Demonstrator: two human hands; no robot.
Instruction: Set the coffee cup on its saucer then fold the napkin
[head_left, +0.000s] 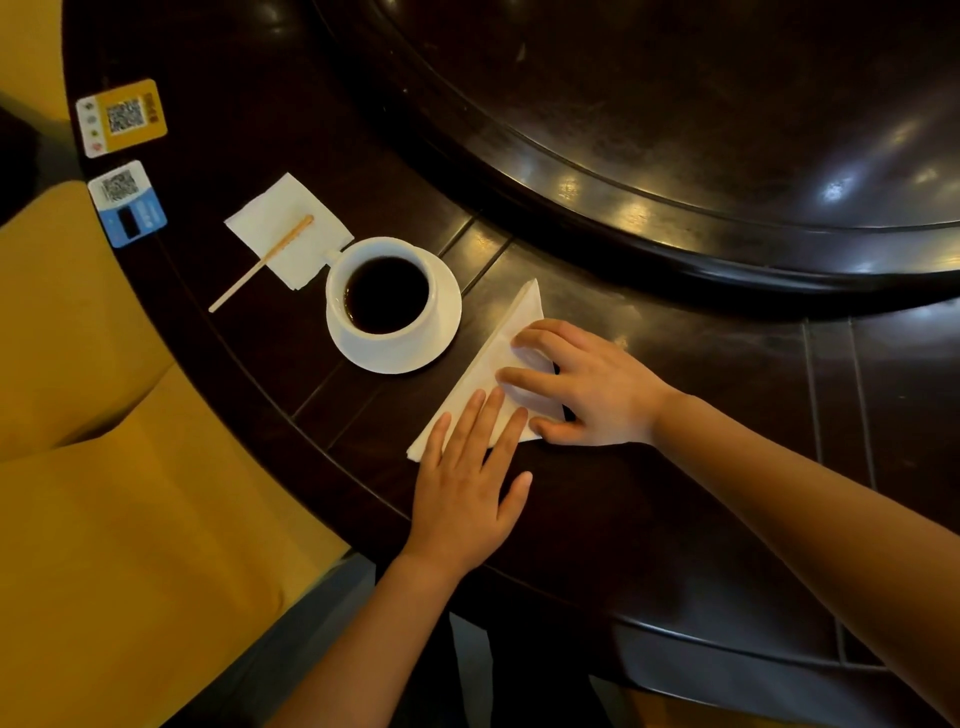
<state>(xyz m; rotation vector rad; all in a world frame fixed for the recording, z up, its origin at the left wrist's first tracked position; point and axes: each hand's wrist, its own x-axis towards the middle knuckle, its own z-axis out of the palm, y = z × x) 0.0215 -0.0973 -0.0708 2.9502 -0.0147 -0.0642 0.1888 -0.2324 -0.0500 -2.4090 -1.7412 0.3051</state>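
Observation:
A white coffee cup (384, 291) full of dark coffee stands on its white saucer (441, 332) on the dark wooden table. To the right of the saucer lies a white napkin (498, 353) folded into a triangle. My left hand (467, 478) lies flat with its fingers spread on the napkin's near corner. My right hand (582, 384) presses flat on the napkin's right part, fingers apart. Neither hand grips anything.
A second folded white napkin (280, 223) with a wooden stir stick (260, 265) across it lies left of the cup. Two QR-code cards (122, 117) (127, 202) sit at the table's left edge. A raised round turntable (675, 156) fills the far side. Yellow seat cushions (104, 467) lie at left.

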